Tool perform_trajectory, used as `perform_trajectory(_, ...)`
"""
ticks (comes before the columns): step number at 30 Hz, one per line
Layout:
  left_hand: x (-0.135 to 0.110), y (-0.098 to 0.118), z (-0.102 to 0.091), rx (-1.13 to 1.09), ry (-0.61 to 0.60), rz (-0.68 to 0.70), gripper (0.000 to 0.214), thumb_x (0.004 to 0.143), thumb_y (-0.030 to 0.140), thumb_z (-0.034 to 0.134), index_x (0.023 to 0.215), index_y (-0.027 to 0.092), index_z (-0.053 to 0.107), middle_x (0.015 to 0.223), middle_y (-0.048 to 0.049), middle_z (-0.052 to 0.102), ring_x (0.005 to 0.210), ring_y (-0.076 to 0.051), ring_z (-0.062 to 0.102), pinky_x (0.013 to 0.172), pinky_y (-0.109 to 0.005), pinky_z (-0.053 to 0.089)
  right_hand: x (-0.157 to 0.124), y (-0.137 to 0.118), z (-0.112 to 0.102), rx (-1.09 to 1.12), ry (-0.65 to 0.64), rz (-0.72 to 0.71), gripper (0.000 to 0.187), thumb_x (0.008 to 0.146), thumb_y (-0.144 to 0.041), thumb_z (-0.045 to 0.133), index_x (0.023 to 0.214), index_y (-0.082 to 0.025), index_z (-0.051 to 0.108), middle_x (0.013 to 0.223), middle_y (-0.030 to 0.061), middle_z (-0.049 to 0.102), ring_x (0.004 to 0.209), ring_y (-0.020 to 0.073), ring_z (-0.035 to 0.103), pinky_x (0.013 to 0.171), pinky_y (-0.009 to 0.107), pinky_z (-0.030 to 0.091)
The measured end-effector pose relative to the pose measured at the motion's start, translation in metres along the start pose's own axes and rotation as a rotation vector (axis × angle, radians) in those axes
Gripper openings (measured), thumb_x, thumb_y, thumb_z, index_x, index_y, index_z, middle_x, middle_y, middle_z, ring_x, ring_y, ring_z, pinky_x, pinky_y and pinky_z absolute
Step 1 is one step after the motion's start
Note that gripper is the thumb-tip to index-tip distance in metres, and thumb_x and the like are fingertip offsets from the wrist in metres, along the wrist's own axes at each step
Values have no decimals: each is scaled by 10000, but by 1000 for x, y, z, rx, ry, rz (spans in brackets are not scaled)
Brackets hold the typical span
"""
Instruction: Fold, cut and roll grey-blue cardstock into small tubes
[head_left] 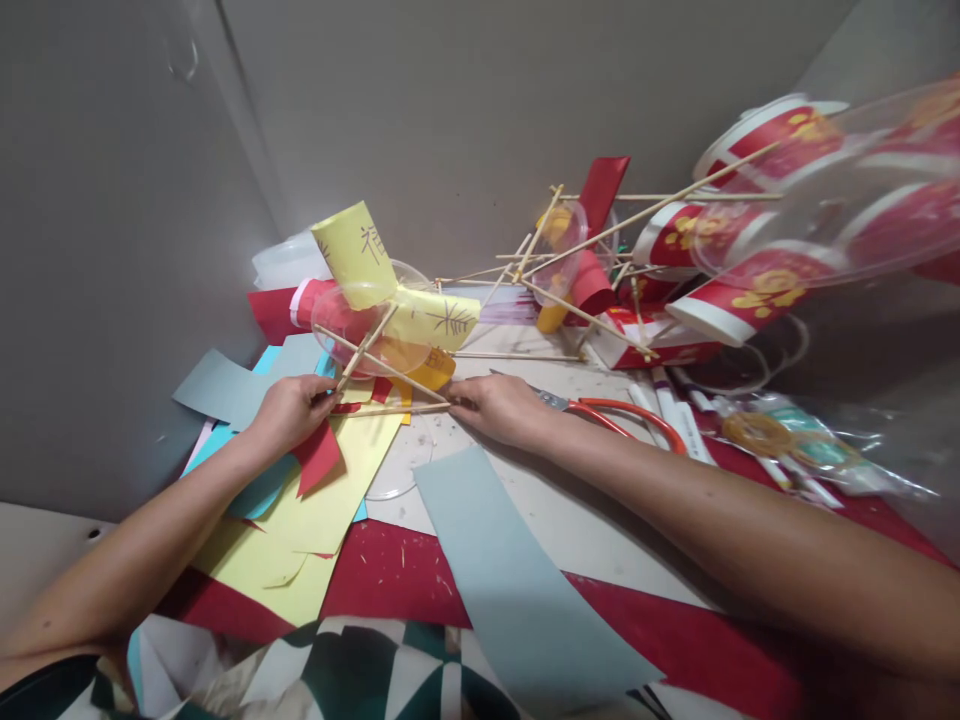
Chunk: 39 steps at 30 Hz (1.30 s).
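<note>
My left hand pinches the left corner of a frame of thin wooden sticks. At the frame's right corner, the fingers of my right hand close on the end of the lower stick. Just behind the sticks stands a clear plastic disc with rolled paper tubes around it. Two are yellow tubes with dark written characters, one is an orange tube, and a red tube with a pink rim sits at the left. Whether the frame is joined to the disc, I cannot tell.
Orange-handled scissors lie beside my right wrist. A grey paper strip curves toward my lap, and yellow paper sheets spread at left. Another stick-and-tube model and red printed cups stand at right, near markers.
</note>
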<state>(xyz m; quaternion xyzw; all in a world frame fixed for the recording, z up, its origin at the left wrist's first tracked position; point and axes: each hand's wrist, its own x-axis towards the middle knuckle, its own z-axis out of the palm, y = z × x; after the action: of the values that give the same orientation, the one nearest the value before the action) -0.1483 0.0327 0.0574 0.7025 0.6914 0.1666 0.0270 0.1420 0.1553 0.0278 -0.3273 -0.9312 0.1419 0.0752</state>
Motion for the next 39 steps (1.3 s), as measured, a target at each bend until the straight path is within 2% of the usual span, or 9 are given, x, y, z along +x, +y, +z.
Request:
perform_trajectory(9,15,10,6,24,-20,23,249,913,272,530,926,205,770,861,-90,786,698,-206,668,641,-303,422,3,15,-3,-45,1,44,243,920,-243,538,1042,-216,747,952,47,771,831,203,674,679,280,380)
perform_trajectory(15,16,13,8,34,-40,24,232,907,274,535,882,209,756,783,-74,757,691,-211,654,640,-313,406,1,13,-6,-54,-13,74,258,926,-251,529,1060,-207,745,1005,48,773,825,191,667,677,276,387)
perform_trajectory(21,-2,12,-4,-43,-47,-25,300,906,363,587,1100,195,741,848,-71,759,667,-187,629,642,-309,416,-10,10,-9,-128,-66,98,344,950,-323,514,1221,-220,699,1002,57,775,850,237,686,670,304,388)
perform_trajectory(23,-11,6,-14,-104,-3,-82,346,901,390,586,1110,162,741,806,-70,746,641,-175,611,639,-304,426,-18,7,-11,-212,-103,108,332,965,-351,492,1185,-225,706,960,61,773,842,257,692,649,313,372)
perform_trajectory(26,-25,-11,-33,-82,136,-209,371,902,424,569,1085,157,751,793,-66,740,667,-182,630,656,-299,444,-35,-5,-15,-308,-113,36,320,975,-390,460,1000,-217,728,891,80,760,774,259,686,612,320,333)
perform_trajectory(30,-43,-38,-60,310,328,-493,361,911,422,547,1117,192,734,962,-119,765,884,-293,699,767,-371,474,-57,-36,-22,-236,-130,-147,308,984,-379,450,958,-208,705,912,89,755,728,234,677,617,317,349)
perform_trajectory(32,-52,-46,-67,487,314,-658,374,916,432,532,1116,177,719,982,-166,757,952,-358,697,801,-421,483,-62,-53,-24,-188,-144,-247,277,989,-342,454,941,-203,688,890,80,744,716,216,670,620,308,352)
perform_trajectory(34,-58,-49,-69,547,248,-772,413,919,465,518,1128,154,694,980,-208,747,967,-397,693,805,-451,493,-63,-68,-24,-175,-194,-313,225,979,-293,479,903,-193,666,825,64,718,686,202,654,603,298,330)
perform_trajectory(39,-65,-51,-53,471,107,-819,561,932,523,483,1311,114,547,1048,-268,727,996,-436,685,813,-481,507,-57,-87,-15,-184,-282,-428,167,973,-222,508,867,-177,630,763,43,672,634,174,605,580,294,262)
